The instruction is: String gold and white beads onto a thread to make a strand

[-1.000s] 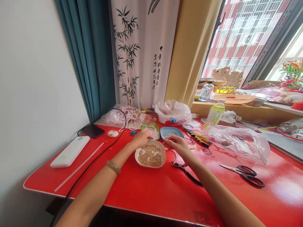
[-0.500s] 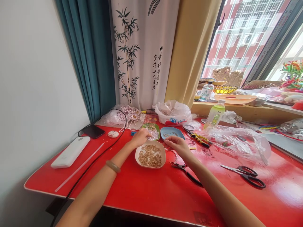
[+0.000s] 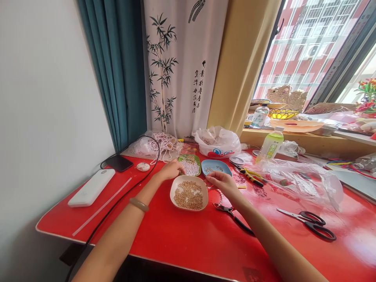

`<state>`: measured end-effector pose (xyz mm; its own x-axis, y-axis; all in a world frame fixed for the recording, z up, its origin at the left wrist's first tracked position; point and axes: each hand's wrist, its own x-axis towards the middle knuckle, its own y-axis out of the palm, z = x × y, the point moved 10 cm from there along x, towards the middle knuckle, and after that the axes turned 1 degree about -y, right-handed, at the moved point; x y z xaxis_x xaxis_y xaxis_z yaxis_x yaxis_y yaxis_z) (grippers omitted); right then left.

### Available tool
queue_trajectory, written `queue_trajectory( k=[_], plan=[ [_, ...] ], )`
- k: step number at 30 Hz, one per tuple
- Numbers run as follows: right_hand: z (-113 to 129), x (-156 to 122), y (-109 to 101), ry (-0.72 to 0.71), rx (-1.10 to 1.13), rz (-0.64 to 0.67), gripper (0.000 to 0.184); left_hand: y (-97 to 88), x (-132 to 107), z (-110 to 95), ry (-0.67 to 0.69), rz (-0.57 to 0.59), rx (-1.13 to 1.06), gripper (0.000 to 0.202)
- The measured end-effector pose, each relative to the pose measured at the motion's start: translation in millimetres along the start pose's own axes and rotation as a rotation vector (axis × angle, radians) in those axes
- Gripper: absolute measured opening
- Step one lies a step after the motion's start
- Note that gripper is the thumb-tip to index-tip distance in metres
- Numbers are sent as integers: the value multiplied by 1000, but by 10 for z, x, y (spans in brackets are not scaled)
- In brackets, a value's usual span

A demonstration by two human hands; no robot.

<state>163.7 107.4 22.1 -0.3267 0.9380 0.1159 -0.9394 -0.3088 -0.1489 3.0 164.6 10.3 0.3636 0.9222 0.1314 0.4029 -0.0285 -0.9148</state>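
My left hand [image 3: 171, 170] is at the left edge of a green dish [image 3: 200, 166] holding pale pearly beads [image 3: 192, 167]. Its fingers are pressed together; anything between them is too small to make out. My right hand [image 3: 222, 181] pinches the end of a beaded strand [image 3: 220, 194], just in front of a blue dish [image 3: 226, 169] with a few small beads. The strand curves down toward black-handled pliers [image 3: 232, 213]. Between my hands stands a cream dish [image 3: 174, 197] of gold beads [image 3: 189, 196].
Scissors [image 3: 311, 223], yellow-black pliers [image 3: 251, 176] and a crumpled plastic bag [image 3: 308, 180] lie on the right, with a drink bottle [image 3: 270, 145] behind. On the left are a white power bank [image 3: 91, 188], a phone [image 3: 119, 163] and a black cable [image 3: 117, 199].
My left hand has drawn back a little from over the pale beads to the green dish's left edge. My right hand stays nearly in place. The whole view has shifted slightly.
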Motion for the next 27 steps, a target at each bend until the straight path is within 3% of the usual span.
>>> queue_trajectory(
  k=[9,20,27],
  plan=[
    [-5,1,-6,4,2,-8,19,1,9,12,71,10,44,30],
    [-14,-8,10,16,8,3,19,-71,-12,-14,107,-6,-64,19],
    [17,-30,34,10,5,13,19,-14,82,15,63,-16,-418,16]
  ],
)
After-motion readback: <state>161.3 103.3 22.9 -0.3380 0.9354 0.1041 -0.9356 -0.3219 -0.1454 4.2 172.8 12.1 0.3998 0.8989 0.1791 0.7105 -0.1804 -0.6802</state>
